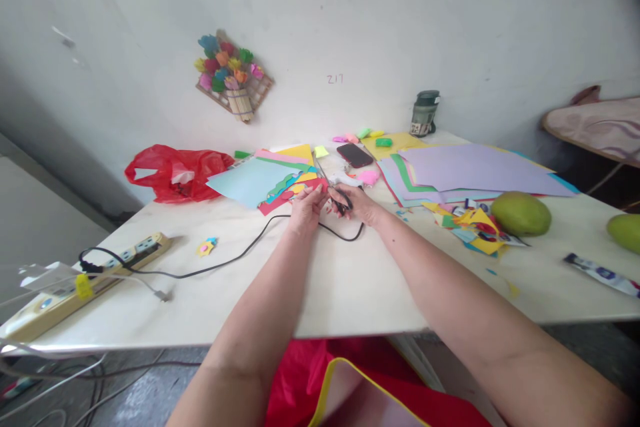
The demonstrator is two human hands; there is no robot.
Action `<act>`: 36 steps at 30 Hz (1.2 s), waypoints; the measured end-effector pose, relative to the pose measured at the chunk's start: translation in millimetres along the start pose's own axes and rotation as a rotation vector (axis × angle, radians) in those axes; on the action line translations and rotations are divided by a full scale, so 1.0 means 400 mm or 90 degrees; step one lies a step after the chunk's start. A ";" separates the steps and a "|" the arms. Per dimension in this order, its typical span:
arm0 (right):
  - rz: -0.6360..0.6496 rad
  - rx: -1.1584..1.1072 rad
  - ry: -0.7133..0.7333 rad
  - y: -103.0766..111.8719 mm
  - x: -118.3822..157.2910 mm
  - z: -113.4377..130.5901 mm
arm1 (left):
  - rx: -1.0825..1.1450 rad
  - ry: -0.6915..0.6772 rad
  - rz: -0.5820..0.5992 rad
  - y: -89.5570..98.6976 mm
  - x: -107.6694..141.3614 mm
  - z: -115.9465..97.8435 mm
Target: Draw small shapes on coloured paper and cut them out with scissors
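Near the middle of the table, my left hand (309,208) pinches a piece of red paper (320,184). My right hand (357,203) is closed around the dark handles of a pair of scissors (343,201), whose blades point up toward the red paper. Cut strips of coloured paper (287,188) in green, blue, yellow and red lie just left of my hands, on top of a light blue sheet (253,180). Just beyond my right hand are a phone (355,155) and a bright pink item (369,177). My fingers partly hide the scissors and the red paper.
A black cable (220,272) runs from the power strip (145,250) under my wrists. Coloured sheets (460,165), paper scraps (475,227), a green mango (521,213) and a tube (603,275) lie to the right. A red plastic bag (175,170) sits back left; a tumbler (425,113) stands back right.
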State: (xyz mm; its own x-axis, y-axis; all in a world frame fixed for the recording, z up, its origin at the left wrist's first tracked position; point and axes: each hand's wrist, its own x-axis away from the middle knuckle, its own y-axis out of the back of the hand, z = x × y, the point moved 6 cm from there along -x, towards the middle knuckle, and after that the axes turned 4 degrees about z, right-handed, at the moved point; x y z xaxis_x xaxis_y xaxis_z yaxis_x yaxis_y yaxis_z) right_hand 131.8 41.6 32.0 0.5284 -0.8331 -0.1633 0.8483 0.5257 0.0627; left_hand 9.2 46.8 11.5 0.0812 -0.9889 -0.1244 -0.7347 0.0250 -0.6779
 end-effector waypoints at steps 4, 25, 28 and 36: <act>0.005 0.007 -0.001 0.000 0.001 0.002 | 0.006 0.002 -0.024 0.004 0.001 0.000; -0.014 -0.026 -0.004 0.002 -0.002 -0.004 | 0.007 0.009 -0.041 0.003 0.006 -0.003; -0.014 -0.021 -0.018 0.010 0.003 -0.003 | 0.001 0.005 -0.032 0.003 0.007 -0.007; 0.037 0.027 -0.057 0.039 0.014 -0.006 | -0.015 0.014 -0.010 0.015 0.001 -0.010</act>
State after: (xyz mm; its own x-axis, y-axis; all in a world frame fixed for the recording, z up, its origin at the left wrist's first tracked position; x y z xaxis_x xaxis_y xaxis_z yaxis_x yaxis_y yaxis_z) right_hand 148.0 45.5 29.6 0.5761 -0.8144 -0.0699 0.8158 0.5675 0.1119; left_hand 2.0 46.1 10.2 0.0782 -0.9920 -0.0987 -0.7496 0.0067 -0.6618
